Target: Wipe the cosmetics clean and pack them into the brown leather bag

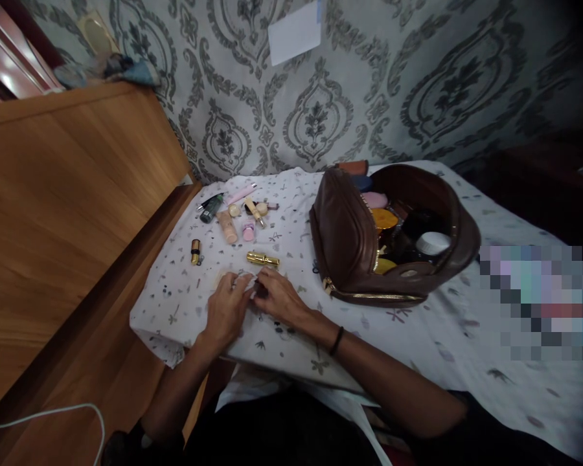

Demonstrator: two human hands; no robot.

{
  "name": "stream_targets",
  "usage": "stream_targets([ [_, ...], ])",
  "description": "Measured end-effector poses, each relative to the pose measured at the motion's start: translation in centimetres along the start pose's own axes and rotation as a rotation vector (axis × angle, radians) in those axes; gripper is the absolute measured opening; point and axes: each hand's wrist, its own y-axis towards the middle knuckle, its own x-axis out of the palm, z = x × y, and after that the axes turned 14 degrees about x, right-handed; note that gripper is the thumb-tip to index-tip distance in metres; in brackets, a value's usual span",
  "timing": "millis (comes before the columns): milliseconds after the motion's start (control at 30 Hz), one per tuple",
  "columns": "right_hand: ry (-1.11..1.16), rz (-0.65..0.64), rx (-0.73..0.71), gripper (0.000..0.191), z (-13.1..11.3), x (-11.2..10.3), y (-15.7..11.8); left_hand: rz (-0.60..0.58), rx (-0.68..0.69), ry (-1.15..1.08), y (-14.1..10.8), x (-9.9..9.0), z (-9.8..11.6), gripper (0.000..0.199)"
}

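Observation:
My left hand (225,312) and my right hand (278,299) meet low over the table's front part, fingers closed and bent inward. Between them shows a crumpled white tissue (249,281), pinched by the left fingers. A small dark object (259,290), its kind unclear, sits in the right fingertips and is mostly covered. Just beyond the hands lies a shiny gold lipstick tube (263,259). A shorter black and gold lipstick (195,252) is to the left. Something pale beside the left fingers is partly hidden.
An open brown cosmetic bag (344,239), full of jars and compacts, stands at right. Further back lie a beige squeeze tube (227,227), a pink-capped bottle (249,229), a dark green bottle (211,210) and a pink tube (241,193). A wooden panel (78,175) borders the left side.

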Motion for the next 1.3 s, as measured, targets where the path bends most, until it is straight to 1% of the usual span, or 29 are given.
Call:
stream_targets([
  [100, 0.029, 0.001, 0.002, 0.022, 0.0, -0.1, -0.1, 0.017, -0.029, 0.003, -0.1, -0.4, -0.8, 0.026],
  [200, 0.045, -0.005, 0.009, 0.026, -0.3, -0.3, -0.1, 0.028, -0.071, 0.005, -0.6, -0.9, -2.7, 0.027],
  [333, 0.030, -0.012, 0.021, 0.024, -0.5, -0.5, -0.1, 0.037, -0.148, 0.025, -2.1, -1.0, -5.3, 0.031],
  [467, 0.012, -0.014, 0.021, 0.026, -0.4, -0.5, -0.1, 0.025, -0.187, 0.036, -3.4, -1.3, -6.7, 0.031],
  [533, 0.010, -0.016, 0.015, 0.029, -0.4, -0.5, -0.1, 0.039, -0.189, 0.021, -3.6, -1.7, -6.9, 0.030],
  [600, 0.019, -0.026, 0.008, 0.031, -0.4, -0.6, -0.2, 0.079, -0.192, 0.003, -3.3, -2.1, -6.5, 0.030],
  [667, 0.041, -0.036, -0.007, 0.032, -0.4, -0.7, -0.3, 0.126, -0.175, -0.009, -2.6, -2.4, -5.6, 0.030],
  [733, 0.062, -0.030, -0.022, 0.032, -0.5, -0.8, -0.3, 0.136, -0.109, -0.011, -1.6, -2.3, -4.3, 0.030],
  [800, 0.075, -0.015, -0.023, 0.029, -0.6, -0.8, -0.3, 0.085, -0.018, 0.012, -0.8, -1.9, -2.8, 0.030],
  [867, 0.070, -0.005, -0.015, 0.024, -0.6, -0.7, -0.2, 0.005, 0.048, 0.053, -0.1, -1.5, -1.5, 0.030],
  [967, 0.065, -0.001, -0.023, 0.024, -0.6, -0.5, -0.2, -0.076, 0.060, 0.096, 0.5, -1.3, -0.8, 0.030],
  [1033, 0.069, -0.002, -0.036, 0.028, -0.5, -0.5, -0.3, -0.098, 0.047, 0.093, 0.6, -1.6, -1.3, 0.029],
  [1100, 0.066, -0.010, -0.054, 0.028, -0.5, -0.6, -0.3, -0.105, 0.024, 0.070, 0.6, -2.1, -2.4, 0.029],
  [1200, 0.050, -0.021, -0.069, 0.026, -0.5, -0.7, -0.3, -0.088, -0.030, 0.029, 0.4, -2.7, -4.5, 0.029],
  [1300, 0.052, -0.018, -0.072, 0.026, -0.5, -0.7, -0.2, -0.065, -0.075, -0.010, 0.2, -2.8, -6.3, 0.030],
])
